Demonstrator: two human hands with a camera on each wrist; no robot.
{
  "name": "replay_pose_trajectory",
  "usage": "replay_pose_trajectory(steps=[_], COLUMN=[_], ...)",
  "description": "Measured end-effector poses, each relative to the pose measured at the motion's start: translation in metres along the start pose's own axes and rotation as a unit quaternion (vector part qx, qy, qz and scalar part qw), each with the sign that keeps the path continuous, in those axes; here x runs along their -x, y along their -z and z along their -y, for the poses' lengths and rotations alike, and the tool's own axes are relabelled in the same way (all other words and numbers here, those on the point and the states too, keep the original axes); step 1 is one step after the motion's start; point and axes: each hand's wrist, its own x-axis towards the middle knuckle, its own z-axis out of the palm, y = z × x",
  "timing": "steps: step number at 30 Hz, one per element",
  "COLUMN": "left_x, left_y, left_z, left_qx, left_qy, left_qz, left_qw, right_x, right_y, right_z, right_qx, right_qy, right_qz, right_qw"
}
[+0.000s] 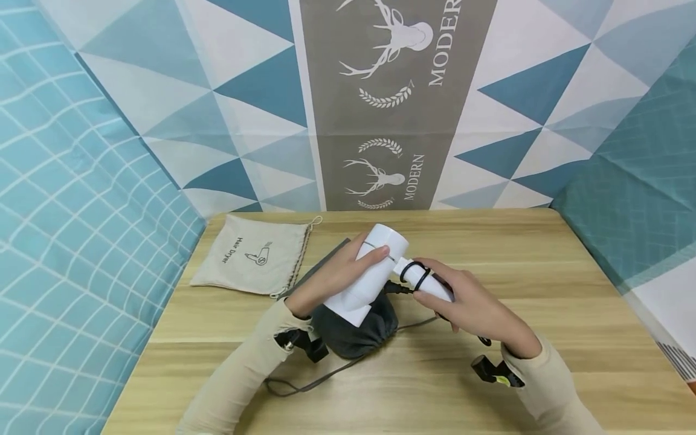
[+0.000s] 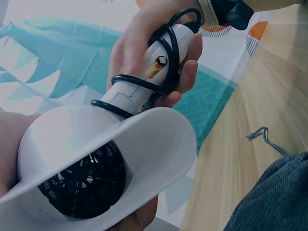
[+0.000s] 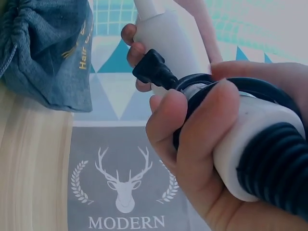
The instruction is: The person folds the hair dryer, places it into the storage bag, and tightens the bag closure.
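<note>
A white hair dryer (image 1: 383,241) is held up over the table by both hands. My left hand (image 1: 339,275) wraps round its barrel, thumb along the top. My right hand (image 1: 470,299) grips the handle, which has a black cord (image 2: 168,57) coiled round it. In the right wrist view the black plug (image 3: 151,70) sticks out beyond the right fingers. The flared white nozzle (image 2: 161,139) faces the left wrist camera, with a dark round grille (image 2: 86,183) inside. Below the dryer lies a dark grey drawstring bag (image 1: 353,338), partly hidden by the left arm and the dryer.
A beige drawstring bag (image 1: 252,254) printed "Hair Dryer" lies flat at the table's back left. The dark bag's grey string (image 1: 321,380) trails across the wooden table (image 1: 544,272). Patterned cloth (image 1: 375,121) hangs behind, with blue checked cloth (image 1: 81,211) on the left.
</note>
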Motion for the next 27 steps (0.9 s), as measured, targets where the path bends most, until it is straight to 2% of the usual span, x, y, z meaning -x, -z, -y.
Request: replay_pose_trajectory(steps=[6, 11, 14, 17, 22, 24, 27], left_x=[0.013, 0.024, 0.027, 0.029, 0.031, 0.032, 0.031], left_y=[-0.006, -0.014, -0.016, -0.014, -0.008, -0.007, -0.009], left_z=[0.003, 0.009, 0.009, 0.007, 0.002, 0.001, -0.001], left_qx=[-0.033, -0.060, -0.058, -0.039, 0.007, 0.016, 0.010], left_qy=[-0.004, 0.009, 0.011, 0.007, -0.002, -0.019, -0.066], left_qz=[-0.037, -0.067, -0.065, -0.048, -0.021, -0.019, -0.025], left_qw=[0.9988, 0.9959, 0.9961, 0.9980, 0.9998, 0.9995, 0.9975], right_x=[0.000, 0.003, 0.005, 0.007, 0.010, 0.011, 0.013], right_y=[-0.007, -0.010, -0.011, -0.011, -0.012, -0.013, -0.016], right_z=[0.004, 0.008, 0.008, 0.008, 0.010, 0.012, 0.014], right_qx=[-0.004, 0.013, 0.016, 0.020, 0.042, 0.048, 0.047], right_qy=[0.009, 0.020, 0.018, 0.017, 0.054, 0.072, 0.089], right_qz=[-0.007, -0.001, 0.005, 0.000, -0.017, -0.020, -0.028], right_qw=[0.9999, 0.9997, 0.9997, 0.9996, 0.9975, 0.9961, 0.9946])
